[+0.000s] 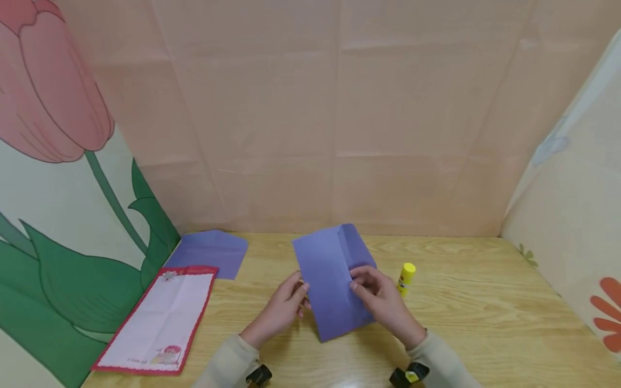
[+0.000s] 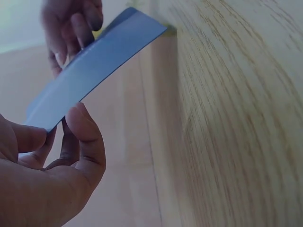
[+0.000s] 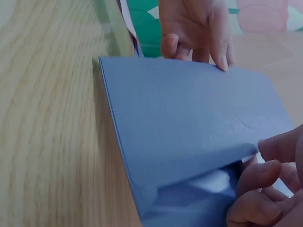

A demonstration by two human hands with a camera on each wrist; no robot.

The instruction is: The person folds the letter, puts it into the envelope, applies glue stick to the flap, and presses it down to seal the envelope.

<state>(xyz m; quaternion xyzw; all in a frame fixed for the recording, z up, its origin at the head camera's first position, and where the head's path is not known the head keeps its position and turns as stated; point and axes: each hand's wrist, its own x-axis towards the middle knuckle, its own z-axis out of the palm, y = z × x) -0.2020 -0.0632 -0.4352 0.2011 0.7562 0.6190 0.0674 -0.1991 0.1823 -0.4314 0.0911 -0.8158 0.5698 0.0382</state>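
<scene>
A purple-blue paper envelope [image 1: 326, 280] is held tilted above the table's front middle. My left hand [image 1: 286, 302] pinches its left long edge between thumb and fingers, as the left wrist view also shows. On the other side, my right hand [image 1: 380, 299] grips the edge of the envelope's opening. In the right wrist view the right thumb and fingers pinch that paper edge [image 3: 203, 168], and a dark gap shows between it and the layer behind. The flap [image 1: 356, 245] stands folded out on the right. Whether anything lies inside is hidden.
At the left, a white letter sheet [image 1: 162, 318] with a red border lies near another purple envelope [image 1: 213, 250]. A yellow glue stick [image 1: 406, 277] stands just beyond my right hand. The wooden table [image 1: 485, 318] meets a peach backdrop [image 1: 335, 118] behind.
</scene>
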